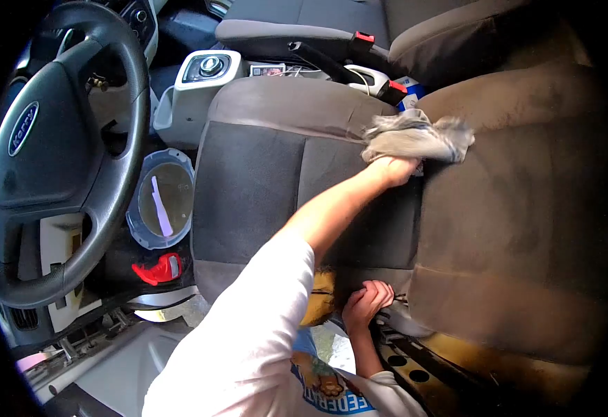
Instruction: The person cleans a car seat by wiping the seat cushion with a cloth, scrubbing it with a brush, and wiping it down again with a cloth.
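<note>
We note, at the far left, the steering wheel (54,153). Beside it in the footwell are a round blue-rimmed container (159,200) and a red item (158,270). The centre console (203,76) lies beyond.

The seat cushion (276,174) fills the middle of the view. Its dark centre panel shows between lighter side bolsters.

The left hand (396,169) is stretched across the cushion. It is bunched on a grey cloth (415,137), with the fingers largely hidden under the fabric. The cloth sits at the far corner of the cushion, where it meets the backrest (519,208) and just beside the belt buckles (394,89).

The right hand (366,302) is closed in a fist at the near edge of the seat. We cannot tell what it grasps.

In our judgement the work in hand is wiping the upholstery, and the seam between cushion and backrest is the demanding part:
- **Cloth:** We would fold it flat rather than leave it wadded, so a clean face meets the fabric.
- **Stroke:** We would press it into the crease and draw it along the seam in one direction.
- **Bracing:** The right hand's hold on the near edge is sound, and weight should stay on it so the reaching arm can press evenly.
- **Hazard:** We would mind the loose cloth ends near the buckles.
</note>
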Available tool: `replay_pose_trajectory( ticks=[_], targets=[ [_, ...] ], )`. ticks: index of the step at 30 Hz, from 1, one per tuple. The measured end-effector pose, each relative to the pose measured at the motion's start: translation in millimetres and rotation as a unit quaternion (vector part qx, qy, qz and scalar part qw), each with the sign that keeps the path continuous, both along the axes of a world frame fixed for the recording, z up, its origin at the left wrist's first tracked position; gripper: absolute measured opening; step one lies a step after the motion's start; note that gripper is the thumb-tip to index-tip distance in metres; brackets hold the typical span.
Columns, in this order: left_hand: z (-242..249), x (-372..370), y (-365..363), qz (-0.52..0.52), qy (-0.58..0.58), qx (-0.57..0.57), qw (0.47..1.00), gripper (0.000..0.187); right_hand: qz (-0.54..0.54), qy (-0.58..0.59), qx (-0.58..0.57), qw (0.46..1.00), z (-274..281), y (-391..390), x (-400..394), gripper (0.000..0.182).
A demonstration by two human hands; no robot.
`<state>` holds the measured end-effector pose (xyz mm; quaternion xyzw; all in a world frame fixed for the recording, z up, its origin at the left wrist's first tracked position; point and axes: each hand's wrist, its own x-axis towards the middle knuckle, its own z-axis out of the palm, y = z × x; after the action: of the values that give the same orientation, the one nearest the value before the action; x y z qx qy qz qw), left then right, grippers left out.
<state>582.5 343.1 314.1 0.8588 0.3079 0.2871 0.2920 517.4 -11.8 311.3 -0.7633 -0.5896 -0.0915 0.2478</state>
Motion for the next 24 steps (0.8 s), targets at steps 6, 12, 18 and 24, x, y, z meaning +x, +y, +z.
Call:
replay_pose_trajectory(
  ticks=[6,12,18,24],
  targets=[
    [69,-150,61,0.053,0.163,0.199,0.965,0.043,-0.016,0.002,0.013,1.0,3,3,-1,0.021],
    [84,-311,104,0.257,0.215,0.085,0.938,0.049,-0.024,0.021,0.034,0.999,6,6,-1,0.025],
    [93,-172,82,0.245,0.266,0.025,0.932,0.05,-0.04,0.014,0.038,0.998,2,6,-2,0.024],
    [47,-20,6,-0.004,0.208,0.116,0.971,0.018,-0.019,0.014,0.019,1.0,-1,-1,2,0.021]
  ],
)
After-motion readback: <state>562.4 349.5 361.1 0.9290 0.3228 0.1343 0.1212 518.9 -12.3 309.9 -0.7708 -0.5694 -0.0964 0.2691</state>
